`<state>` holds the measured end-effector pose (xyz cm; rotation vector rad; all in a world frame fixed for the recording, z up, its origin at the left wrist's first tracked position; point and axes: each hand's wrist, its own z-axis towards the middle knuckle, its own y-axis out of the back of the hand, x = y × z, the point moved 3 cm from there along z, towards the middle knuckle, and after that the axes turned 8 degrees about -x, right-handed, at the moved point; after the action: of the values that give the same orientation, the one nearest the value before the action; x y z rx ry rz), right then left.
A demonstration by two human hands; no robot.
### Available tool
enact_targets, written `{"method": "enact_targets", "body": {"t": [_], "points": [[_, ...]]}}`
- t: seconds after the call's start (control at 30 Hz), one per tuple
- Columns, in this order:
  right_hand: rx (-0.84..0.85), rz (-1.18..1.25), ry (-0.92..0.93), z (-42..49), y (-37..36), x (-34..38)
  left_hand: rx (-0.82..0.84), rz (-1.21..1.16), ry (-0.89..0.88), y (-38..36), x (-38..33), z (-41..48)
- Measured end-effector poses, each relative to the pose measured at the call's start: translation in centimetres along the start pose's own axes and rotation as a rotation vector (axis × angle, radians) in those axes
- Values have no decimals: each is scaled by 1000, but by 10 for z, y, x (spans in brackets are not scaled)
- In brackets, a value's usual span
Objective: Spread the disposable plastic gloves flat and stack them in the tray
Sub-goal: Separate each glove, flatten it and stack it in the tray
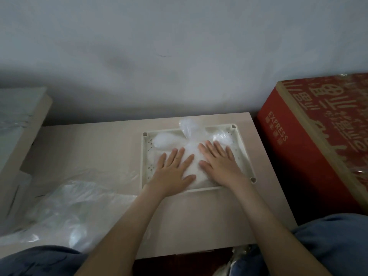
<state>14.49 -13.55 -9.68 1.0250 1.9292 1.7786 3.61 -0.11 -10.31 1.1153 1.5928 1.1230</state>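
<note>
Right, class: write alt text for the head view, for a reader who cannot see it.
The left hand and right hand press flat on clear plastic gloves in a pale tray on a beige table. A pile of clear plastic lies left of the tray; a red box stands to its right.

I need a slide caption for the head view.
Left hand and right hand press plastic gloves flat in the tray.

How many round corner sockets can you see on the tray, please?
3 sockets on the tray: one at the far-left corner, one far-right, one near-right. A near-left one may be hidden by the left hand or its wrist.
</note>
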Motion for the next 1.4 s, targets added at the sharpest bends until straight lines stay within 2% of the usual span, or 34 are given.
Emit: {"method": "enact_targets", "body": {"t": [0.07, 0.17, 0.23, 0.3, 0.37, 0.43, 0.5, 0.6, 0.67, 0.73, 0.87, 0.93, 1.0, 1.1, 1.17, 1.2, 1.27, 1.33, 1.4], "points": [[-13, 9, -34, -1, 6, 1, -41, -57, 1, 4, 0, -3], [-141, 40, -30, -5, 16, 17, -419, -283, 76, 33, 4, -21], [-268, 81, 73, -8, 29, 39, -673, -299, 135, 53, 13, -36], [-317, 156, 259, -13, 36, 80, -831, -211, 287, 62, 36, -64], [-283, 237, 402, -20, 36, 116, -772, -229, 513, 61, 64, -84], [-210, 322, 538, -33, 23, 161, -493, -253, 725, 50, 99, -117], [-127, 320, 632, -44, 0, 195, -241, -221, 754, 38, 120, -146], [-9, 155, 657, -48, -40, 231, -73, -266, 661, 23, 123, -183], [-10, 58, 623, -45, -53, 239, -52, -227, 599, 16, 122, -194], [-78, 67, 644, -45, -57, 245, -65, -136, 552, 16, 127, -199], [-212, 157, 722, -46, -53, 238, -97, 7, 498, 24, 128, -191], [-260, 238, 695, -44, -47, 233, -133, 60, 465, 30, 124, -188], [-259, 332, 639, -40, -38, 230, -212, 17, 473, 38, 120, -188], [-268, 573, 468, -36, -16, 226, -359, -194, 602, 52, 121, -194], [-224, 893, 279, -37, 2, 218, -529, -391, 693, 69, 120, -200], [-191, 1096, 182, -38, 9, 214, -626, -571, 750, 78, 120, -203], [-169, 1447, 11, -38, 17, 206, -790, -1245, 806, 88, 119, -203], [-126, 1622, -110, -36, 18, 200, -747, -1887, 694, 96, 115, -195], [81, 1669, -191, -37, 14, 202, -669, -2181, 537, 103, 111, -189]]}}
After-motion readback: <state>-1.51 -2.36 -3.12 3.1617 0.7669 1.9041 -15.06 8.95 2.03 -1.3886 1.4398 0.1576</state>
